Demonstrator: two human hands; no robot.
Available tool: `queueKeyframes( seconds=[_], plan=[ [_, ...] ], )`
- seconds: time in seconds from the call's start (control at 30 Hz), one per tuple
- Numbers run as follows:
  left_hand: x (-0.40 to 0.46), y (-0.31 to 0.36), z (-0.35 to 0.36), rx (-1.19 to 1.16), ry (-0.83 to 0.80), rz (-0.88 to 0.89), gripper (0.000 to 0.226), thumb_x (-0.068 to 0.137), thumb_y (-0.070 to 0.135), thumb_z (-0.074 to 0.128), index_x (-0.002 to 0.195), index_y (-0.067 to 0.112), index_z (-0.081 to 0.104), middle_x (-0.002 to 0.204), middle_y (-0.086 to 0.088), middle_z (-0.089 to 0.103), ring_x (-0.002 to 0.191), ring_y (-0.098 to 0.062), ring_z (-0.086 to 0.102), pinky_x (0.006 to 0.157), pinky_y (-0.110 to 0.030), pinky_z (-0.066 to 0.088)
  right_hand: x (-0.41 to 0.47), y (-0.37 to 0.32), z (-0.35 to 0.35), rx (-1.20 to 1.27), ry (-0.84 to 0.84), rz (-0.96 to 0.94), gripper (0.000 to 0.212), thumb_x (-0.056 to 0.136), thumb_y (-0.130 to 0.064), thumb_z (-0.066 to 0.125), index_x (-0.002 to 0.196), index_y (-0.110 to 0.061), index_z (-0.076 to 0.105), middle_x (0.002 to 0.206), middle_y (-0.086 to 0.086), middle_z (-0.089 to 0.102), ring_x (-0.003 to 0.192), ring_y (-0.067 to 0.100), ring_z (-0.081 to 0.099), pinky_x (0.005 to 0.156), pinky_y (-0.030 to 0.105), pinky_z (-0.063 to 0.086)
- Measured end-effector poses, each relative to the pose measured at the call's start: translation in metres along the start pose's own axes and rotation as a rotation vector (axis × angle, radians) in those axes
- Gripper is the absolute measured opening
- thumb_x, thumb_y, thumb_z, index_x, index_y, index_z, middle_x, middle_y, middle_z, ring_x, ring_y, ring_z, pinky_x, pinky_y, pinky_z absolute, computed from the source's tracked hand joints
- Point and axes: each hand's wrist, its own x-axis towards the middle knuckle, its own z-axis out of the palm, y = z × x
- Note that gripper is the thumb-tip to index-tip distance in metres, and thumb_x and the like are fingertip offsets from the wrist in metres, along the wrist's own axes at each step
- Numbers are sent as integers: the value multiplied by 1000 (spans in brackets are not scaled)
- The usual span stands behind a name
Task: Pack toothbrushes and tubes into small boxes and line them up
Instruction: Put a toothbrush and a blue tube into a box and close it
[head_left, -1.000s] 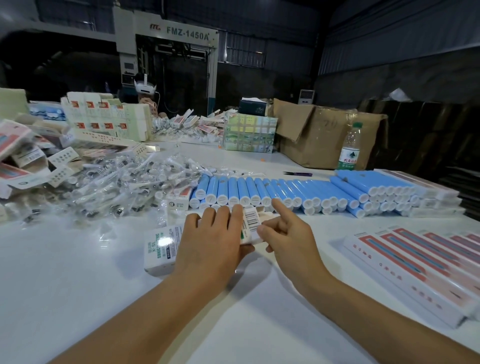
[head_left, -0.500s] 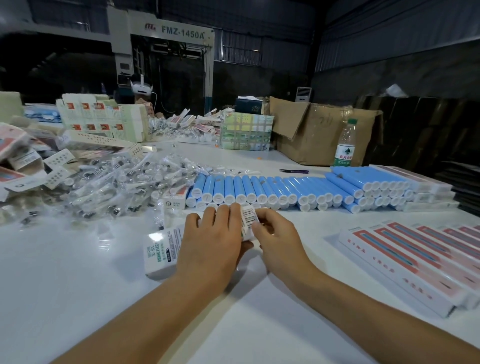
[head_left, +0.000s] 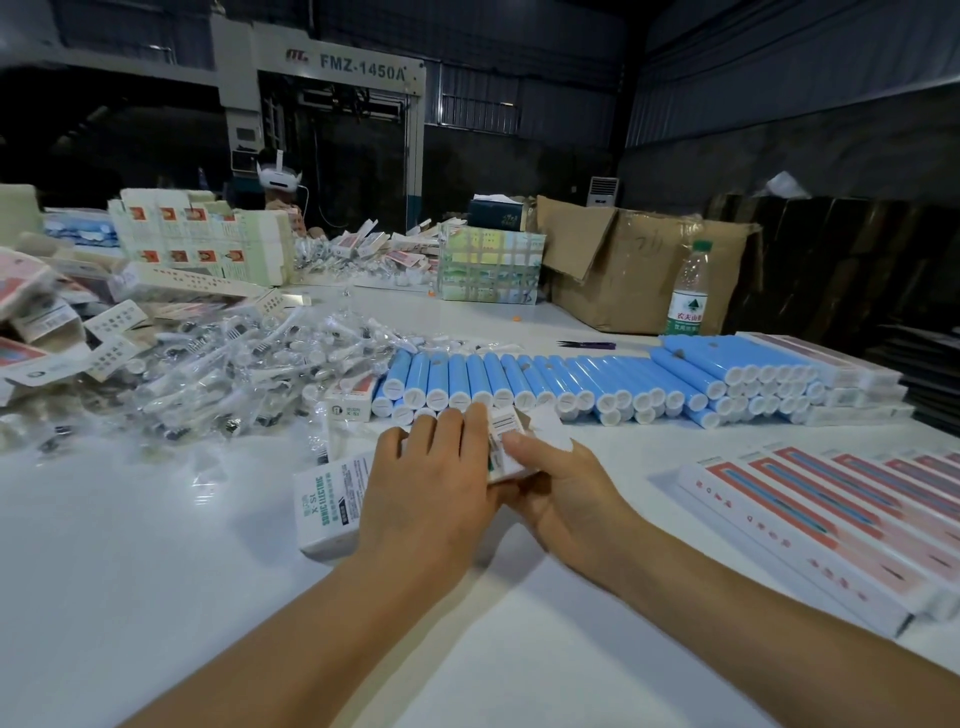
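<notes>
Box (head_left: 332, 501): lies crosswise before blue tubes (head_left: 519, 379).
Left hand (head_left: 434, 488): fingers flat, pressing box.
Right hand (head_left: 563, 493): fingers pinching its right-end flap (head_left: 506, 441).

Glossy box (head_left: 327, 499) — smooth table (head_left: 156, 571).

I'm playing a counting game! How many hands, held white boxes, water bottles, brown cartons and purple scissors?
Hands: 2 (left hand, right hand)
Held white box: 1
Water bottle: 1
Brown carton: 1
Purple scissors: 1
Total: 6
</notes>
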Motion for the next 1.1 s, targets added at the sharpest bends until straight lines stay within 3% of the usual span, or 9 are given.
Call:
queueKeyframes(
  seconds=[0.07, 0.13, 0.2, 0.3, 0.37, 0.43, 0.57, 0.7, 1.1],
  plan=[
    [-1, 2, 0, 13, 22, 23, 69, 69, 49, 75, 116, -1, 64, 94, -13, 67, 79, -30, 64, 65, -40, 50, 1, 4, -3, -271, 87, -140, 12, 86, -2, 58, 95, -4, 65, 80, 10, 71, 66, 16, 67, 56, 27, 54],
    [-2, 4, 0, 17, 52, 48, 63, 74, 46, 66, 115, -2, 63, 95, -14, 66, 79, -31, 63, 65, -40, 50, -3, 9, -5, -762, 173, -330, 14, 93, -10, 51, 95, -11, 65, 86, 7, 69, 78, 18, 66, 73, 36, 56],
    [-4, 4, -2, 30, 66, 56, 59, 70, 36, 69, 113, -4, 63, 92, -15, 65, 77, -32, 63, 64, -40, 50, -5, 14, -4, -1100, 143, -455, 26, 97, -18, 43, 116, -12, 60, 103, 5, 68, 95, 18, 63, 88, 40, 51],
    [-7, 5, -2, 84, 59, 63, 61, 62, 27, 77, 113, -4, 63, 92, -14, 65, 77, -30, 63, 65, -40, 50, -7, 18, -4, -1249, 104, -503, 39, 100, -27, 37, 137, -17, 45, 123, 0, 62, 111, 14, 57, 98, 36, 46],
    [-8, 5, -2, 77, 69, 58, 56, 67, 27, 74, 112, -3, 64, 93, -13, 66, 77, -30, 63, 65, -40, 50, -11, 18, -2, -1180, 78, -467, 39, 101, -30, 37, 137, -18, 45, 123, -2, 62, 111, 13, 58, 98, 38, 46],
    [-7, 2, -2, 57, 71, 50, 57, 67, 30, 76, 112, -3, 65, 92, -14, 66, 78, -31, 63, 65, -40, 50, -14, 12, 2, -886, 32, -311, 40, 101, -34, 37, 134, -16, 51, 120, 1, 65, 107, 14, 63, 94, 38, 51],
    [-6, -2, -1, 20, 58, 41, 70, 59, 37, 86, 113, -3, 64, 94, -15, 67, 79, -33, 64, 66, -42, 51, -7, -3, -3, -378, -7, -76, 43, 102, -33, 29, 93, -17, 68, 84, 4, 75, 77, 14, 72, 65, 27, 58],
    [-6, -2, 0, 24, 62, 54, 70, 64, 44, 82, 114, -2, 64, 96, -15, 67, 81, -32, 64, 67, -41, 51, -6, -1, -4, -438, -8, -137, 34, 101, -25, 39, 100, -9, 68, 86, 9, 73, 80, 18, 71, 69, 29, 57],
    [-4, -2, -4, -31, 82, 59, 71, 69, 47, 78, 117, -3, 62, 101, -17, 68, 85, -33, 65, 69, -43, 52, -8, -1, -3, -442, 25, -243, 32, 101, -16, 39, 94, -27, 68, 89, 2, 75, 85, 16, 71, 64, 27, 57]
  ],
)
